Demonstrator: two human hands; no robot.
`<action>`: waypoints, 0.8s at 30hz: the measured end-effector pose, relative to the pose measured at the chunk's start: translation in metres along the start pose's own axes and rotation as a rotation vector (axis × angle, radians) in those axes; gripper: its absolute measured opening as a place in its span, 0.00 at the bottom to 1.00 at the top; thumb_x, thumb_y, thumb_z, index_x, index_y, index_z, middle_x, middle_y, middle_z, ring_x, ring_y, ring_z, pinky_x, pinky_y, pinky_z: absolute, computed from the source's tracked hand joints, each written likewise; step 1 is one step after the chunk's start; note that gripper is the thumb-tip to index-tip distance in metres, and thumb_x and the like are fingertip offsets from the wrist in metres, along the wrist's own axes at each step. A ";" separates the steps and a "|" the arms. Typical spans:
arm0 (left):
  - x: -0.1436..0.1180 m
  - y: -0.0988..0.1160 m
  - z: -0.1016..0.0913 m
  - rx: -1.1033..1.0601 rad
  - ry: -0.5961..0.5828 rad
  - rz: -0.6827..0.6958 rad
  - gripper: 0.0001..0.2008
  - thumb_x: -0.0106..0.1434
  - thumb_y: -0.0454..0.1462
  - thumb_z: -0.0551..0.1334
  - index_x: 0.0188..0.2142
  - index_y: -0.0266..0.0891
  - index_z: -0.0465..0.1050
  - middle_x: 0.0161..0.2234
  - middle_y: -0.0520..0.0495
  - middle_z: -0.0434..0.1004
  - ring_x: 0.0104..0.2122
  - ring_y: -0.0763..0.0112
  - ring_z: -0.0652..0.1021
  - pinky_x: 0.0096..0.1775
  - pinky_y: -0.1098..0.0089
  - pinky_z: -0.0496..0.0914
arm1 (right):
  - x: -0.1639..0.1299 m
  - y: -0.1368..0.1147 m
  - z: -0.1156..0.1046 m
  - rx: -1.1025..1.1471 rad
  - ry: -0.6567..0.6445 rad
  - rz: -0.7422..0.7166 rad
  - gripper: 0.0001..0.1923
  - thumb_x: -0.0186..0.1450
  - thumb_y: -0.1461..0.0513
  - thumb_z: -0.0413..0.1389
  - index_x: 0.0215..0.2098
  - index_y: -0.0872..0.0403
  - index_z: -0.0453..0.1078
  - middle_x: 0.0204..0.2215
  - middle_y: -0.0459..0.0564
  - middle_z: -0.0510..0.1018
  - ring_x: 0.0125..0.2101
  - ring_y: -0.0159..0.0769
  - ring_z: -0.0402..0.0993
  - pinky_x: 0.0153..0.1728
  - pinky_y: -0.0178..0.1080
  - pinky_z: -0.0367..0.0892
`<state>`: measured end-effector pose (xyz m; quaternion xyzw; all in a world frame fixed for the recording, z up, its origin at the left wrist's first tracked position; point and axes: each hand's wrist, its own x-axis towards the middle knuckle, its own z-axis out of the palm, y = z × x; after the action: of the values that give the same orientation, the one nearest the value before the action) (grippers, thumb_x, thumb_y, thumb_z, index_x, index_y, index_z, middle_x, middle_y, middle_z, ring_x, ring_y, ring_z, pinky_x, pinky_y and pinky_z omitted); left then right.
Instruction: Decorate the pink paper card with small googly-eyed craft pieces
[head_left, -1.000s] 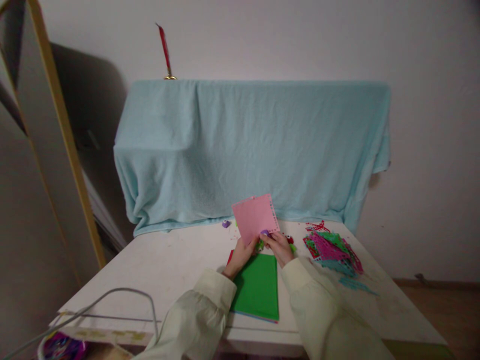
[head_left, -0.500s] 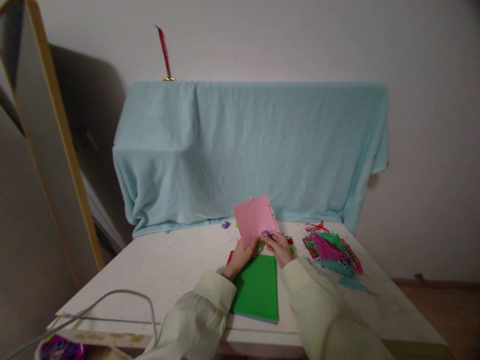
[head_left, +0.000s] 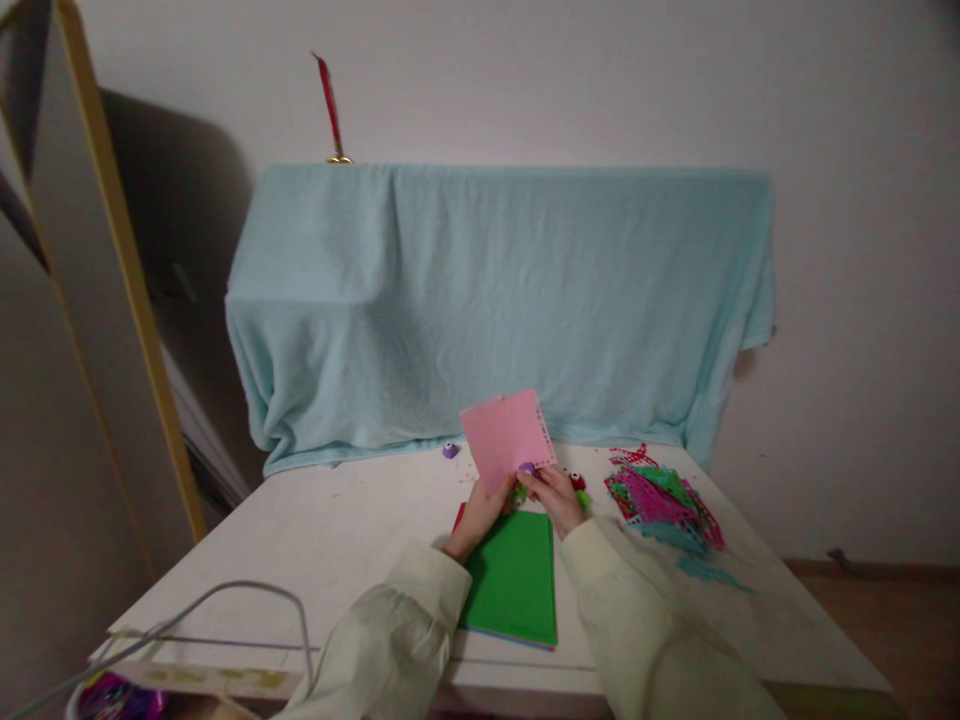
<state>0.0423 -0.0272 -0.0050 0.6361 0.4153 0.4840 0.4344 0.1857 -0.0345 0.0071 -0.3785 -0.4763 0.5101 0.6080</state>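
My left hand (head_left: pixel 480 515) pinches the lower left edge of a pink paper sheet (head_left: pixel 504 436) and holds it upright above the table. Small holes run along the sheet's right edge. My right hand (head_left: pixel 556 497) grips a small purple punch (head_left: pixel 528 467) clamped on the sheet's lower right corner. Both arms wear pale cream sleeves. Under my hands lies a stack of coloured paper with a green sheet (head_left: pixel 514 577) on top.
A pile of punched pink, green and teal paper scraps (head_left: pixel 661 500) lies at the right of the white table (head_left: pixel 315 540). Another small purple punch (head_left: pixel 450 450) sits near the light blue cloth (head_left: pixel 495 300). A grey cable (head_left: pixel 225 605) loops at the front left.
The pink sheet has shifted slightly left in my hands. Otherwise the hands stay in place on the sheet and punch.
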 end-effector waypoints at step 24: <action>0.010 -0.002 -0.006 -0.331 0.143 -0.082 0.22 0.59 0.53 0.56 0.26 0.34 0.70 0.15 0.52 0.67 0.16 0.75 0.66 0.21 0.75 0.60 | 0.002 -0.011 -0.010 0.034 0.205 0.140 0.27 0.58 0.38 0.48 0.30 0.53 0.65 0.15 0.44 0.70 0.15 0.32 0.65 0.17 0.34 0.60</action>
<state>0.0381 -0.0166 -0.0040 0.5023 0.3853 0.5719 0.5218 0.1979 -0.0344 0.0157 -0.4506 -0.3755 0.5178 0.6227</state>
